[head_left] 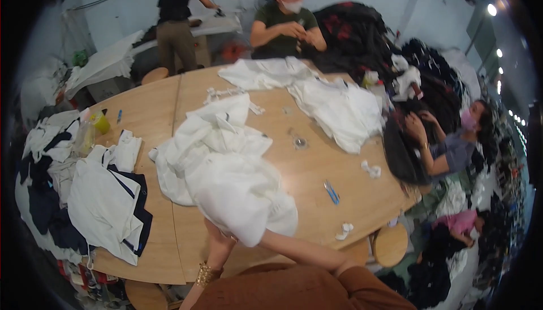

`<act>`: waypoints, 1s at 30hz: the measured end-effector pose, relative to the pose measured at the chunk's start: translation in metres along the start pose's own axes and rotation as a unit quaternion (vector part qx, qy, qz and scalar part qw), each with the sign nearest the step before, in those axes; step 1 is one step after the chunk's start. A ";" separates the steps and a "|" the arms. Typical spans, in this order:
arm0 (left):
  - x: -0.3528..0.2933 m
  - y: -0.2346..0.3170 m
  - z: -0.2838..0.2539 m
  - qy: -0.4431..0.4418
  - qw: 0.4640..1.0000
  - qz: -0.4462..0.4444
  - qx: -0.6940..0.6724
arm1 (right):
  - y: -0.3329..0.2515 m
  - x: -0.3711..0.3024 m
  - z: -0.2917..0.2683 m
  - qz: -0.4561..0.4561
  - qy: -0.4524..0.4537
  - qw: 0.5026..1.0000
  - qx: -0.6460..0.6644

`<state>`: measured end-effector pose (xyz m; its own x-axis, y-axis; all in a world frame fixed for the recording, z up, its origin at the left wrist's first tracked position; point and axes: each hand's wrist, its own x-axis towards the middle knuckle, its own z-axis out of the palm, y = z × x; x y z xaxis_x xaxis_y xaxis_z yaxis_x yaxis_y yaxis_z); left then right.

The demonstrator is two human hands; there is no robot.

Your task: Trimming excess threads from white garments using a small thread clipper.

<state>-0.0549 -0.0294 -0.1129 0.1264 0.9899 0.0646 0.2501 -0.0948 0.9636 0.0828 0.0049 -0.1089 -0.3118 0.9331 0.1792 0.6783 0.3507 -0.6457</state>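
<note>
Brown sleeve (367,282): at the lower edge, the right forearm (308,252) reaching in from it.
Left hand (219,241): below a gold bracelet (205,274), against the underside of the bunched white garment (226,168); its fingers are covered, so I cannot tell whether they are spread or pinching.
Right hand: hidden under the same cloth; its grip cannot be told.
Bunched white garment: heaped in folds on the middle of the worktop (158,225), its near end draped over both hands.
Stools: a round wooden stool (390,245) beside the near right edge.
Blue thread snips (332,192): lying right of the heap, apart from it, between two white scraps (371,168).
Left side: a white garment with navy trim (104,202) laid flat near the edge; farther back, a yellow container (100,122) and a slim blue tool (119,116).
Far side: more white garments (342,112) spread along the edge.
Right edge: a seated co-worker in a grey-blue top (452,149), hands on dark cloth (403,146).
Beyond the worktop: a co-worker in a dark green top (271,38), hands close together, beside a dark cloth heap (353,30).
Back wall: a person in black (176,5) standing at a white-covered table (220,24).
</note>
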 end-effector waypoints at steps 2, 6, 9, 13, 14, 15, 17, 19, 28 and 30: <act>-0.005 -0.019 -0.006 0.014 0.999 0.038 0.003 | -0.004 -0.004 0.022 0.031 -0.018 0.998 0.050; -0.007 -0.028 0.008 0.097 0.989 0.079 0.078 | 0.015 -0.025 0.055 0.046 -0.051 0.991 0.119; 0.013 -0.072 -0.014 0.181 0.967 0.116 0.134 | 0.037 -0.039 0.052 0.041 -0.082 0.982 0.168; 0.019 -0.106 -0.077 0.036 0.986 -0.163 0.012 | 0.100 -0.064 -0.020 0.036 -0.130 0.962 0.237; 0.014 -0.107 -0.085 0.040 0.986 -0.163 0.015 | 0.119 -0.069 -0.039 0.035 -0.143 0.955 0.257; 0.008 -0.100 -0.090 -0.030 0.954 -0.241 -0.176 | 0.135 -0.076 -0.056 0.040 -0.153 0.949 0.275; -0.003 -0.094 -0.104 -0.102 0.877 -0.308 -0.356 | 0.168 -0.087 -0.099 0.048 -0.169 0.934 0.310; -0.007 -0.094 -0.121 -0.188 0.830 -0.278 -0.445 | 0.180 -0.106 -0.108 0.242 -0.131 0.830 0.485; 0.035 -0.021 -0.037 -0.135 0.843 -0.215 -0.474 | 0.121 -0.107 -0.096 0.246 -0.073 0.848 0.463; 0.035 0.051 0.008 -0.186 0.862 -0.269 -0.386 | 0.060 -0.084 -0.056 0.217 -0.186 0.768 0.573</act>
<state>-0.0295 0.0000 -0.0637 0.5266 0.7523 -0.3959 -0.3272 0.6092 0.7224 0.1868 -0.0475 -0.1213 -0.5352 0.7798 -0.3248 -0.1912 -0.4864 -0.8525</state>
